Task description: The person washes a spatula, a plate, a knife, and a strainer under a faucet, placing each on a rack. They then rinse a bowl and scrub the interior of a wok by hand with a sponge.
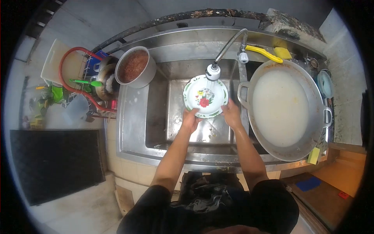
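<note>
A round, dull metal pot (151, 73) of grainy reddish-brown matter sits on the smooth steel rim left of the rectangular sink (174, 126). The left hand (191, 120) grips the near edge of a round, glossy white plate (188, 96), flower-patterned and green-trimmed, held over the basin under a spray head (213, 71) on a ribbed metal hose (224, 50). The right hand (232, 114) grasps its right-hand edge. Farther right, a wide two-handled pan (286, 153) contains cloudy liquid.

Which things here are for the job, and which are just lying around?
In the job:
plate, held by the left hand and right hand
tap, right above the plate
sink, underneath

Probably just around, since neither hand touches them:
pot
red hose
big pan
</note>
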Available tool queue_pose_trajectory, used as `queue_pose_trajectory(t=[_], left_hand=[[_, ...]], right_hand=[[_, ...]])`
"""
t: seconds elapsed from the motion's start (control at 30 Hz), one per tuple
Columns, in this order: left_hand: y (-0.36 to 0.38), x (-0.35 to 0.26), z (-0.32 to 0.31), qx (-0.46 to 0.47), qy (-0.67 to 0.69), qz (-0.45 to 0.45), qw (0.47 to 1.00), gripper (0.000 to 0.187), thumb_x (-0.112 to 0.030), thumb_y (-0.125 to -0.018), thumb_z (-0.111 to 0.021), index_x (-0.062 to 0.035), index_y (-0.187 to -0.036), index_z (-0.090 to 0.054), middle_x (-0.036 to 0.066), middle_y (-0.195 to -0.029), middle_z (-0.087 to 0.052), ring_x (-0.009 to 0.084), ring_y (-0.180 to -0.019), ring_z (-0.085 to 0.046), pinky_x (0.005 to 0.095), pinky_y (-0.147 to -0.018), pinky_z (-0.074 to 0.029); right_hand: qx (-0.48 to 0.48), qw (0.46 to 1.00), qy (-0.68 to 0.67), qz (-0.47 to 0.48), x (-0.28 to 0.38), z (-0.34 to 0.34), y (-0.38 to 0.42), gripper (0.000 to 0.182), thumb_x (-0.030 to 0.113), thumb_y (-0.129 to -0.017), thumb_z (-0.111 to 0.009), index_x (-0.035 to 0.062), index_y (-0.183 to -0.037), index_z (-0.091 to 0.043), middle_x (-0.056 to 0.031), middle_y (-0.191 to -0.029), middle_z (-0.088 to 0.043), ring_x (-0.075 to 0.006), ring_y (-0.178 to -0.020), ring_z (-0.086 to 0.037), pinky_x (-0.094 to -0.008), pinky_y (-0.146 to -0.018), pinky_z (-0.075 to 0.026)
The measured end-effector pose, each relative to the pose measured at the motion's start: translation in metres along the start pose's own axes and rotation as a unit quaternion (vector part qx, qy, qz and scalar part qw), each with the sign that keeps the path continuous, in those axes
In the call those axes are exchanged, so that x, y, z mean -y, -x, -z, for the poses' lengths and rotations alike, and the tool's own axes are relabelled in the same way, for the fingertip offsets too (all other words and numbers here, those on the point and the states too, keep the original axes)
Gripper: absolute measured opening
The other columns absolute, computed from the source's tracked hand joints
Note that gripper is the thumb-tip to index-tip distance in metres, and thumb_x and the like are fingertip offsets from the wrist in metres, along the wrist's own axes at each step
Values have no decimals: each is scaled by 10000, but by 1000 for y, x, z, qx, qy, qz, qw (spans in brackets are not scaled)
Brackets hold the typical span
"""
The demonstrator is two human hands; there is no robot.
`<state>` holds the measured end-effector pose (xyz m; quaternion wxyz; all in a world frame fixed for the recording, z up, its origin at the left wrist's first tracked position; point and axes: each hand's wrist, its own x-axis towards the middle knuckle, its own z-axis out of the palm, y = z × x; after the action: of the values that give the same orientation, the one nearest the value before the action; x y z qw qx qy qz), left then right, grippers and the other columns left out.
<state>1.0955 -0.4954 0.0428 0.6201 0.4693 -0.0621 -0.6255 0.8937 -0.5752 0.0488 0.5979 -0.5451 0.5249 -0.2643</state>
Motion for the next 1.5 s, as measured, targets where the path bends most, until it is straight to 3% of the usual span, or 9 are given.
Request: queue_pose_trajectory(t=[0.13,0.2,0.27,0.4,0.67,0.77,0.97,1.2,1.5], left_hand=[[7,-7,-4,-51,-148,-125,980,566,107,-876,-520,20,-1420,-392,233,-1335,-555,375,-1219,-601,476,-971,-556],[5,2,-2,-50,-263,-189,945,587,139,-859,-498,36,-1426,-389,260,-1343,-541,408,-1246,-571,482,-1026,-509],[11,11,-9,-43,-557,-310,770,604,154,-854,-454,60,-1447,-384,321,-1334,-512,470,-1253,-523,488,-1109,-401],[7,43,6,25,-702,-371,607,710,114,-846,-477,65,-1523,-268,372,-1489,-345,537,-1389,-351,560,-1174,-306],[-6,43,-36,128,-655,-299,682,910,-314,-926,-664,-29,-1617,-145,389,-1615,-89,553,-1502,-116,607,-1217,-134],[-42,39,-57,-37,-560,-264,785,788,-315,-981,-604,-56,-1611,-207,356,-1615,-189,492,-1522,-136,507,-1239,-143],[-58,13,-21,-122,-318,-105,934,569,-400,-1040,-497,19,-1420,-438,205,-1424,-527,311,-1304,-519,419,-1077,-411],[-10,-5,30,-63,17,99,993,590,-387,-1105,-396,-8,-1550,-317,167,-1612,-345,317,-1466,-347,509,-1214,-240],[15,-41,4,-55,15,-48,997,226,-104,-1072,-471,12,-1261,-516,135,-1244,-620,262,-1159,-603,425,-1104,-427]], right_hand=[[3,977,196,78,-23,-22,-29,505,147,-983,-631,-44,-1433,-502,-133,-1280,-657,-204,-1089,-650,-365,-915,-534],[19,996,-87,16,-17,-37,-46,552,234,-997,-643,-51,-1443,-486,-146,-1295,-646,-253,-1140,-649,-390,-966,-522],[14,958,-281,-57,23,-40,-36,529,271,-1009,-641,-52,-1409,-513,-142,-1266,-653,-253,-1116,-657,-360,-950,-524],[33,912,-401,-82,29,-36,-49,387,210,-1024,-609,-41,-1316,-568,-114,-1157,-677,-212,-1024,-664,-342,-899,-536],[-108,972,-208,-6,9,-26,-31,320,104,-1018,-578,-48,-1297,-615,-96,-1125,-697,-144,-968,-634,-296,-875,-500],[-117,976,-185,1,17,-29,-16,297,115,-1016,-596,-52,-1258,-638,-78,-1079,-703,-125,-947,-626,-282,-868,-490],[-70,978,-197,12,18,-14,-5,271,146,-1002,-633,-51,-1184,-672,-54,-1027,-711,-112,-935,-630,-261,-865,-481],[-44,967,-251,-9,20,-10,-21,349,211,-990,-654,-62,-1206,-672,-80,-1060,-714,-137,-943,-639,-276,-856,-489],[-80,977,-192,-37,-54,-29,-64,435,278,-1034,-613,-11,-1355,-558,-102,-1275,-644,-166,-1109,-605,-297,-986,-458]])
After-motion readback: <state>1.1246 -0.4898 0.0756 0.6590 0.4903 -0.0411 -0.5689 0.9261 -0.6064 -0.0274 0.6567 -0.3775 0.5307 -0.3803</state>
